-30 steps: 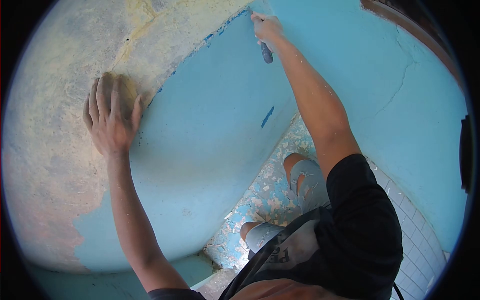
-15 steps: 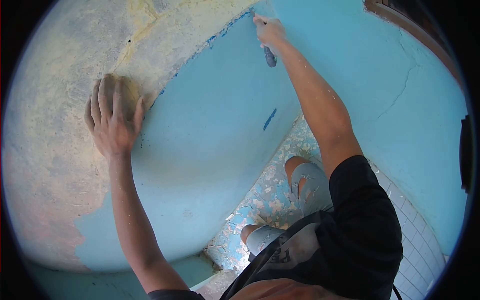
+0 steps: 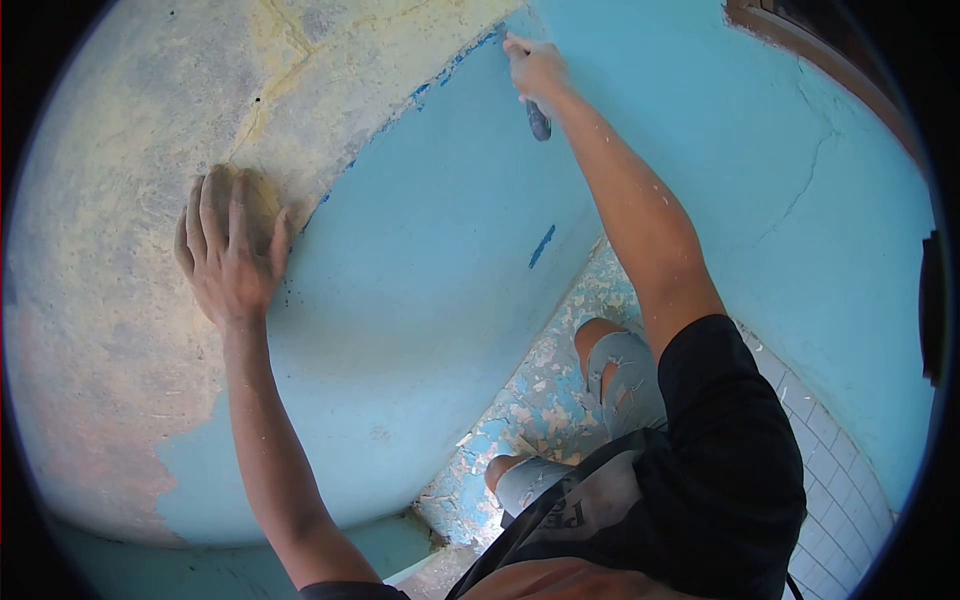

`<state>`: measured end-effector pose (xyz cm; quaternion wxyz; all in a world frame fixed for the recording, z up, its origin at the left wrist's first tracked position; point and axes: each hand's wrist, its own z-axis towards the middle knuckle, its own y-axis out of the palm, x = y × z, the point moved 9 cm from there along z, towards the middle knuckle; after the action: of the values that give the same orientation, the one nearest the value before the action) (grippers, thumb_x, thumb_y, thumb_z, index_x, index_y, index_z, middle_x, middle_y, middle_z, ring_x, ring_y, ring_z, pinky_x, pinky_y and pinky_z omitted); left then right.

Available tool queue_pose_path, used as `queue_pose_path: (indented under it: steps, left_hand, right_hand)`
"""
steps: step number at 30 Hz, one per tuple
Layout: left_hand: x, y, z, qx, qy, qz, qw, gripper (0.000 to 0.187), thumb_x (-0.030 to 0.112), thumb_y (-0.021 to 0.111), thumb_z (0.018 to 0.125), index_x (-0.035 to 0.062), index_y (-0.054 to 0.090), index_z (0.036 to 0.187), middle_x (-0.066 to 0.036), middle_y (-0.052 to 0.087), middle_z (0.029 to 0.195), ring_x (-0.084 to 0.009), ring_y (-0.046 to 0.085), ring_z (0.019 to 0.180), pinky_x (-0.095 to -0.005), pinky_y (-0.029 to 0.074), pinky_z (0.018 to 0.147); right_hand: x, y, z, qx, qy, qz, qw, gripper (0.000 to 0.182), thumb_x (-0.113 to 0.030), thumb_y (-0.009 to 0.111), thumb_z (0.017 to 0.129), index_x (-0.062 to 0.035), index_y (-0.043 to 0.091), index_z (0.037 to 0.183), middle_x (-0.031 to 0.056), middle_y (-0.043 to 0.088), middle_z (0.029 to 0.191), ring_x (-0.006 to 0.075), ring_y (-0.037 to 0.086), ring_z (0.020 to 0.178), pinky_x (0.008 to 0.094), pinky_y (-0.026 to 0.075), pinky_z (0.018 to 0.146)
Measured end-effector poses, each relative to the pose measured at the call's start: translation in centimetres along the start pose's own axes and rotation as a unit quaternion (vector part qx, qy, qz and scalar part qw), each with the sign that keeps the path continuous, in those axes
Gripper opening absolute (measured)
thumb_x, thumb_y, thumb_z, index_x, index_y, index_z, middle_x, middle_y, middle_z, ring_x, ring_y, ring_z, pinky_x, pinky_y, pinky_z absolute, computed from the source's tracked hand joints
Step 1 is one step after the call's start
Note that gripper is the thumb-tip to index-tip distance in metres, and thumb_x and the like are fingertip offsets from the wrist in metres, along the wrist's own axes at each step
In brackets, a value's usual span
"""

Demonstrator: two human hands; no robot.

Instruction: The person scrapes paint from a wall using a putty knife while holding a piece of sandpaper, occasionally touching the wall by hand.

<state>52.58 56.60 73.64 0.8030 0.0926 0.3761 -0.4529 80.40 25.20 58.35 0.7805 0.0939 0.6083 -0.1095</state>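
My left hand lies flat with fingers spread on the bare, yellowish-grey patch of wall, its thumb near the border of the blue paint. At the top of the view my right hand is closed around a scraper; its dark handle sticks out below the fist, and the blade is hidden. That fist is at the upper end of the ragged paint border, where dark blue chips show along the edge. Light blue paint covers the wall between both arms.
Paint flakes litter the floor around my knees. A dark blue scuff marks the painted wall. To the right, a cracked blue wall meets white tiles below and a brown frame above.
The view has shifted slightly, so the wall and left hand appear a little lower. My left hand stays on the same spot; my right hand keeps its grip near the paint border.
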Motion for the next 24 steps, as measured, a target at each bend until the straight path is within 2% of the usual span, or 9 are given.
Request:
queue_pose_path:
  steps: [3,6,8,9,11,15,17,24]
  left_hand:
    - [-0.1,0.0,0.0,0.005,-0.001,-0.008,1.000,0.059,0.061,0.060,0.097,0.0267,0.058,0.146,-0.003,0.051,0.154,-0.0197,0.044,0.147,-0.0427,0.033,0.122]
    - [0.0,0.0,0.0,0.005,-0.003,-0.005,1.000,0.059,0.060,0.060,0.097,0.0273,0.058,0.146,-0.003,0.051,0.154,-0.0197,0.044,0.146,-0.0426,0.034,0.122]
    - [0.0,-0.1,-0.1,0.002,-0.003,-0.004,1.000,0.059,0.060,0.060,0.097,0.0275,0.058,0.145,-0.003,0.051,0.154,-0.0199,0.044,0.146,-0.0426,0.034,0.122]
    - [0.0,0.0,0.1,-0.001,-0.003,0.002,1.000,0.058,0.060,0.061,0.096,0.0277,0.058,0.145,-0.003,0.051,0.154,-0.0201,0.045,0.146,-0.0426,0.034,0.122]
    - [0.1,0.0,0.1,0.005,-0.008,-0.002,1.000,0.059,0.060,0.061,0.096,0.0275,0.058,0.145,-0.003,0.051,0.154,-0.0203,0.045,0.146,-0.0428,0.034,0.121]
    - [0.0,0.0,0.0,0.003,0.000,0.003,1.000,0.059,0.060,0.061,0.096,0.0266,0.058,0.145,-0.004,0.052,0.153,-0.0212,0.045,0.145,-0.0431,0.034,0.121]
    - [-0.1,0.1,0.1,0.013,-0.011,-0.005,1.000,0.059,0.060,0.061,0.096,0.0261,0.058,0.145,-0.004,0.052,0.153,-0.0215,0.045,0.145,-0.0432,0.034,0.121]
    - [-0.1,0.1,-0.1,0.012,0.002,-0.008,1.000,0.059,0.059,0.061,0.096,0.0245,0.059,0.145,-0.005,0.051,0.154,-0.0222,0.044,0.146,-0.0436,0.033,0.122]
  right_hand:
    - [0.7,0.3,-0.5,-0.014,0.000,-0.029,0.999,0.042,-0.033,0.053,0.107,-0.0192,0.063,0.145,0.0057,0.068,0.077,0.0176,0.058,0.054,0.0339,0.052,0.059]
    - [1.5,0.1,0.7,0.017,-0.012,0.022,1.000,0.042,-0.034,0.052,0.107,-0.0188,0.063,0.145,0.0057,0.067,0.077,0.0181,0.058,0.054,0.0340,0.052,0.060]
    - [1.2,0.0,-0.1,-0.010,0.021,0.011,1.000,0.041,-0.036,0.058,0.106,-0.0192,0.065,0.143,0.0014,0.059,0.076,0.0146,0.053,0.060,0.0335,0.052,0.056]
    - [0.9,-0.2,0.8,-0.007,0.013,0.009,1.000,0.041,-0.036,0.058,0.106,-0.0192,0.065,0.143,0.0014,0.059,0.076,0.0146,0.053,0.060,0.0335,0.052,0.056]
    - [1.8,-0.7,2.1,0.017,0.022,-0.006,1.000,0.042,-0.033,0.051,0.107,-0.0183,0.063,0.145,0.0066,0.068,0.080,0.0182,0.057,0.054,0.0353,0.052,0.060]
    - [1.8,-0.7,2.1,-0.005,0.020,0.001,1.000,0.042,-0.033,0.051,0.107,-0.0186,0.064,0.144,0.0071,0.070,0.086,0.0188,0.059,0.056,0.0358,0.052,0.061]
    - [1.5,-0.5,0.5,-0.020,0.007,-0.039,0.999,0.042,-0.035,0.051,0.107,-0.0192,0.065,0.143,0.0077,0.071,0.090,0.0198,0.061,0.059,0.0360,0.053,0.063]
    - [0.7,-0.3,1.7,-0.029,0.014,-0.047,0.998,0.039,-0.034,0.053,0.107,-0.0195,0.067,0.141,0.0083,0.072,0.093,0.0211,0.063,0.062,0.0366,0.054,0.063]
